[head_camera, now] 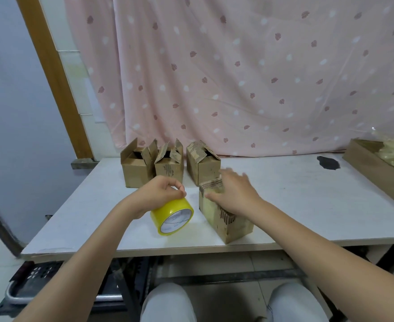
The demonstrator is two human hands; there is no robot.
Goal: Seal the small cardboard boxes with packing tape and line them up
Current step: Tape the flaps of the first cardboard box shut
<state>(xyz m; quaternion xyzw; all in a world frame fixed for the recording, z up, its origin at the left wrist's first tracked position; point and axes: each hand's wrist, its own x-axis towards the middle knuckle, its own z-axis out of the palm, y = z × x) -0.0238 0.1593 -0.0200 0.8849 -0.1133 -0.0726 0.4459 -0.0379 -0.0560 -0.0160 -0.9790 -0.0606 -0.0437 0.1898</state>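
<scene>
box (226, 219) near the bench's front edge: right hand (234, 196) spread flat on top, left hand (161, 194) pinching tape (171, 216); next, lay tape over the seam.

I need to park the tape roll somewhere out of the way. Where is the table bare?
Bare table runs right of the near box, up to the dark stain and the tray. Also bare: the left strip beside the tape roll. Crowded: the three open boxes at the back.

Right hand (234, 194) fingers (232, 173) motion-blurred
</scene>
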